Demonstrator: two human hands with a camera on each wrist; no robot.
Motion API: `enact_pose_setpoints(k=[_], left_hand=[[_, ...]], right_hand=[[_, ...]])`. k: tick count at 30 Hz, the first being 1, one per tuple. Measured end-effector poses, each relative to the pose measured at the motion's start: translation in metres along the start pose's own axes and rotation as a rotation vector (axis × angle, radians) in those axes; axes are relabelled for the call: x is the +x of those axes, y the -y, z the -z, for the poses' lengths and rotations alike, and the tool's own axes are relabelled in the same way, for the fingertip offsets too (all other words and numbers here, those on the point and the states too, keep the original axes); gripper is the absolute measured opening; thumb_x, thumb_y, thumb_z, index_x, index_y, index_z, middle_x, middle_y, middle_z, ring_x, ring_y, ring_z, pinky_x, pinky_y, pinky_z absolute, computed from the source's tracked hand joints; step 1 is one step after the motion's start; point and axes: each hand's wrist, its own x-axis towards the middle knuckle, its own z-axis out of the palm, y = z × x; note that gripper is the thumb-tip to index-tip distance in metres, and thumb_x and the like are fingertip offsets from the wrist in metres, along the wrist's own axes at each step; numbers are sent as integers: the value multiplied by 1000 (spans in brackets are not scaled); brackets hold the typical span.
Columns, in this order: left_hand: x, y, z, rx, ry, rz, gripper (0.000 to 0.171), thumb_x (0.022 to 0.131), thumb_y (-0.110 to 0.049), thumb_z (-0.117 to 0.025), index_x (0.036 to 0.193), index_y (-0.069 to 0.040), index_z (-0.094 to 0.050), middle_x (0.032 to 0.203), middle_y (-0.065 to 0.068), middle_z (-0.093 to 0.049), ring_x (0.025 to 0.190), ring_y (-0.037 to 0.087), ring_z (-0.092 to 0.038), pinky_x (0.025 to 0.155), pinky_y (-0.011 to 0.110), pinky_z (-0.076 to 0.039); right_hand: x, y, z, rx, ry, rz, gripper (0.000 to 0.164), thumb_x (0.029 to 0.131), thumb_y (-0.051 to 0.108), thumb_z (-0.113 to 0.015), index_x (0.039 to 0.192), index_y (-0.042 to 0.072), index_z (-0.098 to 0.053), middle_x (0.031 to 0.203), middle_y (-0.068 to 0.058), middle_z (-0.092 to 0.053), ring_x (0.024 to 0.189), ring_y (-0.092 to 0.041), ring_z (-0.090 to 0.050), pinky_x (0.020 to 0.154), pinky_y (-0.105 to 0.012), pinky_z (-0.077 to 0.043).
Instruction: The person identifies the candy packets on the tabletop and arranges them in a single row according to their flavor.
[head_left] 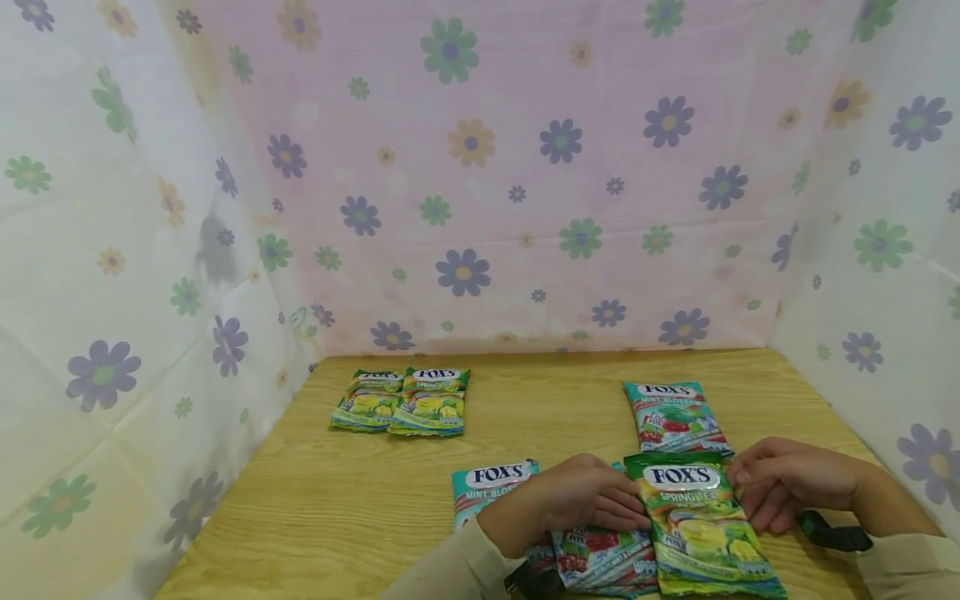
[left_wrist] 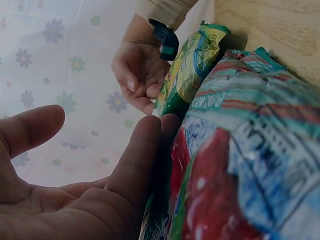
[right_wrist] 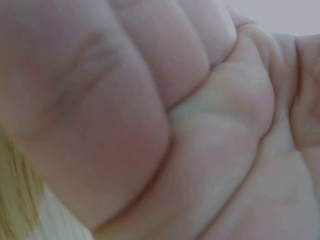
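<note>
A green Fox's Spring Tea candy packet (head_left: 705, 533) lies face up at the front right of the table. My left hand (head_left: 581, 500) reaches over blue Mint Blossom packets (head_left: 607, 558), its straight fingers at the green packet's left edge. In the left wrist view, its fingers (left_wrist: 132, 170) are extended beside the packets and the thumb stands apart. My right hand (head_left: 787, 487) is at the green packet's right edge, fingers loosely bent. The right wrist view is filled by the palm (right_wrist: 215, 150); whether those fingers touch the packet is hidden there.
Two Spring Tea packets (head_left: 431, 404) lie side by side, slightly overlapping, at the back left. Another Mint Blossom packet (head_left: 675, 417) lies behind the green one. Flowered cloth walls (head_left: 525, 208) enclose the wooden table (head_left: 315, 500) at the back and sides.
</note>
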Motion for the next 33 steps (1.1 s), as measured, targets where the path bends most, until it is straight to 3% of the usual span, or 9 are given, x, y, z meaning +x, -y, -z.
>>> enact_pose_setpoints(k=[7,21,29,33], left_hand=[[1,1,-1,-9,23,-5,40,107,-17,-55,136,9,-59,128,24,-69,133,41,-59,107,39,-54],[-4,-5,-5,-25,26,-49,38,107,-18,-56,135,8,-61,128,25,-68,130,39,-62,105,39,-56],[-6,-9,-4,-22,18,-78,37,107,-18,-55,134,8,-61,131,28,-66,127,37,-64,101,36,-58],[-9,-11,-3,-18,22,-83,39,107,-19,-57,135,7,-61,132,28,-66,127,36,-64,103,37,-57]], right_hand=[[-2,0,-1,1,-31,30,33,110,14,-38,128,-1,-61,105,-20,-76,92,-28,-78,79,-43,-65],[-2,5,3,99,108,117,40,110,4,-30,135,-1,-61,109,-15,-77,97,-24,-78,84,-40,-64],[-5,11,-1,94,100,132,38,110,3,-30,136,-1,-59,111,-16,-77,98,-25,-77,84,-40,-64],[-5,16,-5,46,55,117,35,110,4,-34,134,-4,-58,107,-17,-77,94,-24,-78,81,-40,-65]])
